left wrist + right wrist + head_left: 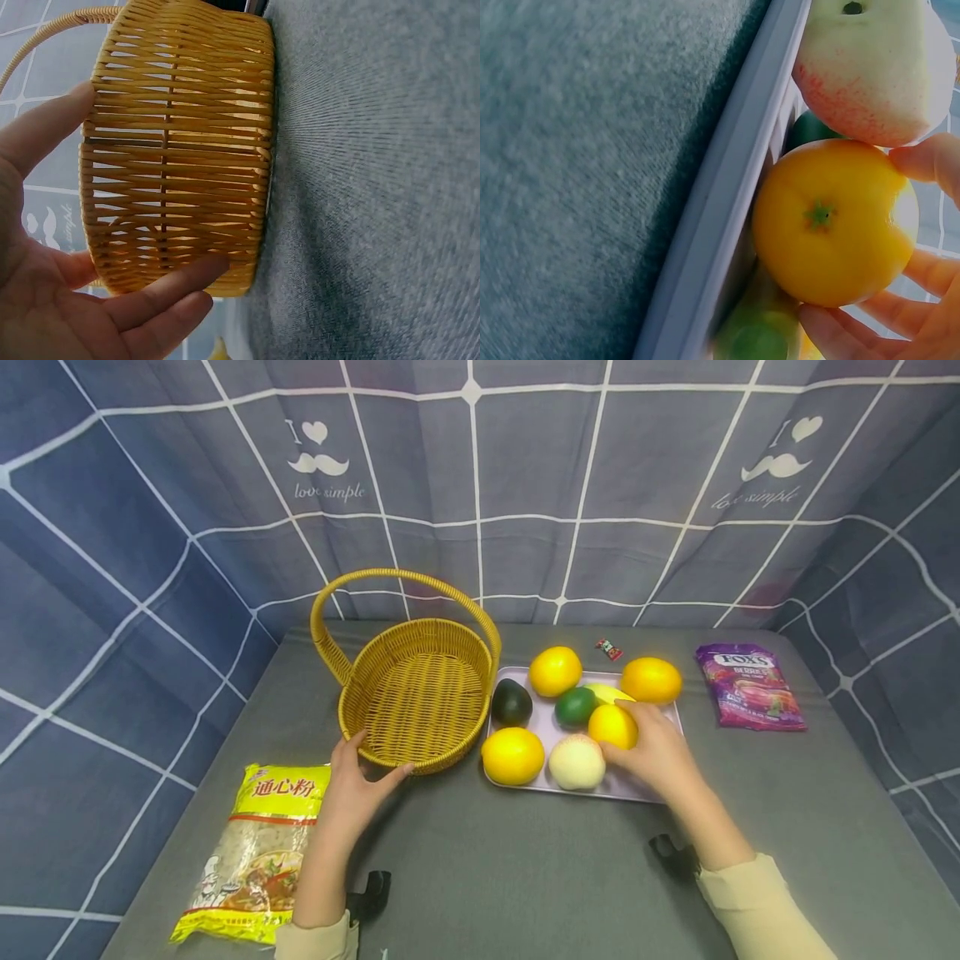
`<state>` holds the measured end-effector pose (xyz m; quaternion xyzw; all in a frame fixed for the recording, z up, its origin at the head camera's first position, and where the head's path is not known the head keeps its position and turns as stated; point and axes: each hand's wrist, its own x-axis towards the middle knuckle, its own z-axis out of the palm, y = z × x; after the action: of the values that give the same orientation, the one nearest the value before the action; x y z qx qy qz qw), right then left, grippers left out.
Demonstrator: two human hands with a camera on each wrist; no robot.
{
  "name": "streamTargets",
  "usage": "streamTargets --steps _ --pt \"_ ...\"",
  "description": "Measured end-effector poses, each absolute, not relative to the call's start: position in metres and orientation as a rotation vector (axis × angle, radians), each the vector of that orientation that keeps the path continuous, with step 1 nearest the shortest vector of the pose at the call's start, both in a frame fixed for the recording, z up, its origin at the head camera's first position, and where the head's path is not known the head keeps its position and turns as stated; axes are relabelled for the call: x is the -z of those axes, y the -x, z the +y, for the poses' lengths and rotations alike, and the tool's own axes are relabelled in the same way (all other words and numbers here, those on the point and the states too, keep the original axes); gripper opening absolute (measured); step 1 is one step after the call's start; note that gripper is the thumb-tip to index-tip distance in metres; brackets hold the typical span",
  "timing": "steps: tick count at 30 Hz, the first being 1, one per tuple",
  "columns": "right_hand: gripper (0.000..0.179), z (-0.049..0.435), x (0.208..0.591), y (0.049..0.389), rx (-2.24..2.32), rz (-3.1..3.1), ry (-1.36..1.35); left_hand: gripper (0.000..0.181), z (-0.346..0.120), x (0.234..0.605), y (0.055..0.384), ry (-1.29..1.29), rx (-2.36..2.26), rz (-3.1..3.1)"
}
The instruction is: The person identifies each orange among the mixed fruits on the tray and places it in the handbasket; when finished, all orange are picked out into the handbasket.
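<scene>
My left hand [356,789] rests on the near rim of a woven yellow-brown basket [423,693] with a tall handle. In the left wrist view its fingers are spread and fairly straight; one passes behind the rim, others lie against the outer wall. With thumb and fingers, my right hand [652,747] grips an orange [832,221] at the tray's right part. A pale peach [577,762] with a red blush sits beside that orange. Behind them lie a green oval fruit [575,707] and a yellow fruit [607,693], partly hidden.
The pale pink tray [540,723] also holds a dark avocado [512,702] and several yellow-orange fruits [513,756]. A pasta bag [258,852] lies by the left forearm. A purple candy bag [750,685] is at right; a small red wrapper [609,649] lies behind the tray.
</scene>
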<state>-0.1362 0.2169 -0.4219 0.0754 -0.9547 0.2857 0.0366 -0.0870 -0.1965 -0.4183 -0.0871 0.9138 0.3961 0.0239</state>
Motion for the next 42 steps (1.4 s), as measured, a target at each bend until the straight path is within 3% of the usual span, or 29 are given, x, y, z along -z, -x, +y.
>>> streamTargets --steps 12,27,42 --pt "0.071 0.218 0.421 0.136 -0.889 -2.891 -0.213 0.106 -0.196 0.419 0.085 0.313 -1.260 2.801" --pt "0.069 0.212 0.389 0.129 -0.970 -2.799 -0.181 0.106 -0.196 0.421 0.086 0.346 -1.279 2.796" --pt "0.067 0.156 0.361 0.131 -1.288 -2.641 -0.316 0.105 -0.196 0.423 0.085 0.394 -1.326 2.791"
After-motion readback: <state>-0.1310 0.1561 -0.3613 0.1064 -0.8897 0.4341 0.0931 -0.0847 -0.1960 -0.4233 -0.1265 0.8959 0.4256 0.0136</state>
